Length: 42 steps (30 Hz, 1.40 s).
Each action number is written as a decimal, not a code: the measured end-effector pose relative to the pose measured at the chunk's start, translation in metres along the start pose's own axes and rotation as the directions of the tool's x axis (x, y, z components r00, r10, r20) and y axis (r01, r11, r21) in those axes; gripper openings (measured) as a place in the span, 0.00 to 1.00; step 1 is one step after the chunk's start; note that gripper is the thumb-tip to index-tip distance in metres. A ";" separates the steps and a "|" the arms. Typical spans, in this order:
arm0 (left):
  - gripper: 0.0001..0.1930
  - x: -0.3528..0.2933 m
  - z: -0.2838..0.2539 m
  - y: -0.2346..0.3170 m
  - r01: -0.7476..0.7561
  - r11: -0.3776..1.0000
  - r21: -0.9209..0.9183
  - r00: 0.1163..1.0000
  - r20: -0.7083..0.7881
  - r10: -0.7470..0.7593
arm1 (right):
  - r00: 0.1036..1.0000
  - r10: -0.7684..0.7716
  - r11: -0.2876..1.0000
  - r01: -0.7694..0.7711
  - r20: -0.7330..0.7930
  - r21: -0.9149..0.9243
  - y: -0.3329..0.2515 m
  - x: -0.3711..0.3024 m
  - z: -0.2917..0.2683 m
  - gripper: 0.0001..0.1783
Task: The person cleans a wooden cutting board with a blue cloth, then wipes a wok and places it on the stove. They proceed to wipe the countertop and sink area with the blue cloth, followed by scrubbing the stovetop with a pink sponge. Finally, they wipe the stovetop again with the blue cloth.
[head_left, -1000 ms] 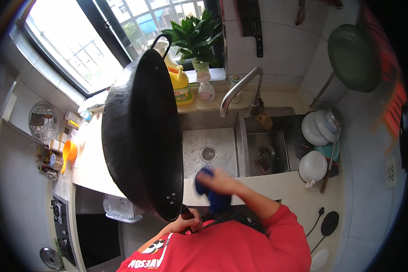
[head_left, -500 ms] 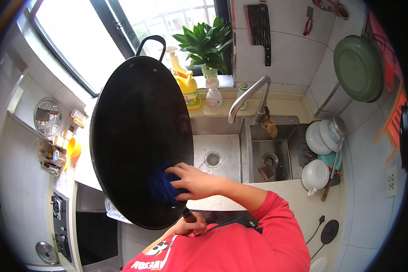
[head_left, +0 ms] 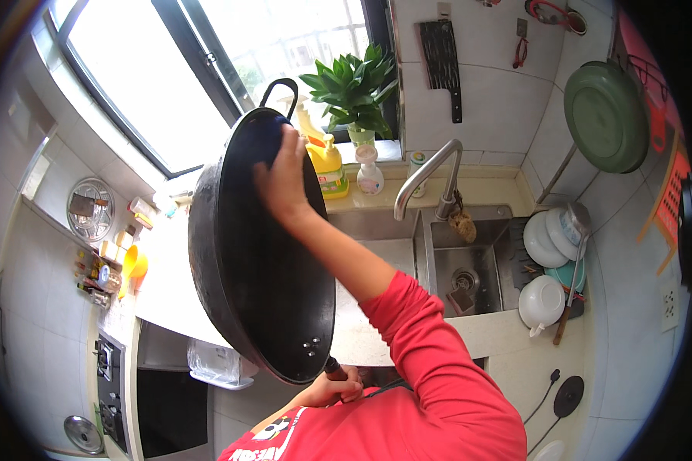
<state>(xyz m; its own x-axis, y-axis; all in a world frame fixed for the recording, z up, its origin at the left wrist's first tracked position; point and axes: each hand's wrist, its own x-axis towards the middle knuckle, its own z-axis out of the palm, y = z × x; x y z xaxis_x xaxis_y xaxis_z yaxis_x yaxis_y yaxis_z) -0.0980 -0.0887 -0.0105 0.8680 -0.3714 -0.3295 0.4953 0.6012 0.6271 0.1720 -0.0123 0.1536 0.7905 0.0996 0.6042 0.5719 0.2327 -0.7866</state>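
Note:
A large black wok [head_left: 281, 253] stands tilted up on its side in front of me, its hollow facing right and its loop handle at the top. My left hand [head_left: 347, 386] is closed around the dark grip at its lower end. My right hand [head_left: 284, 177] is inside the wok near the upper rim, smeared by motion. Under its fingers shows a dark blue scrubbing cloth [head_left: 265, 131], pressed against the inner wall; most of it is hidden. Rivets [head_left: 311, 348] show inside near the grip.
Right of the wok lies a double steel sink [head_left: 469, 261] with a curved faucet [head_left: 430, 173]. Behind stand a yellow pump bottle [head_left: 328, 165], a white pump bottle [head_left: 369, 173] and a potted plant [head_left: 354, 88]. White bowls [head_left: 540, 301] stand at right, a gas stove [head_left: 109, 384] at left.
My right hand has swept with the blue cloth from the wok's lower part up to its upper rim. The wok has turned more edge-on and shifted slightly right; my left hand keeps its grip.

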 end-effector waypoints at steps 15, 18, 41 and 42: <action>0.13 0.007 -0.003 0.002 -0.142 0.989 -0.043 0.974 0.170 0.148 | 0.521 -0.153 0.663 0.684 0.840 -0.304 0.062 -0.085 -0.102 0.27; 0.13 0.007 0.001 0.004 -0.085 0.996 -0.034 0.978 0.188 0.090 | 0.583 -0.504 0.371 0.812 0.637 -0.451 0.071 -0.011 -0.095 0.22; 0.14 -0.016 0.010 0.004 -0.054 0.998 0.042 0.998 -0.008 0.054 | 0.595 -0.515 0.857 0.342 0.618 0.385 -0.076 -0.114 -0.029 0.36; 0.14 -0.017 0.012 0.004 -0.074 0.997 0.034 0.997 0.011 0.073 | 0.470 -0.484 0.873 0.205 0.738 0.442 -0.066 -0.132 -0.038 0.36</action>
<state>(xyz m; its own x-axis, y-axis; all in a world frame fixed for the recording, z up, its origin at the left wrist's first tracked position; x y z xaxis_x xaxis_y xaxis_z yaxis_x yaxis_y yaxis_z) -0.1108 -0.0883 0.0056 0.9016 -0.3344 -0.2745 0.4285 0.6024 0.6734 0.0384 -0.0780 0.1215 -0.0670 0.6486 0.7582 0.5646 0.6511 -0.5072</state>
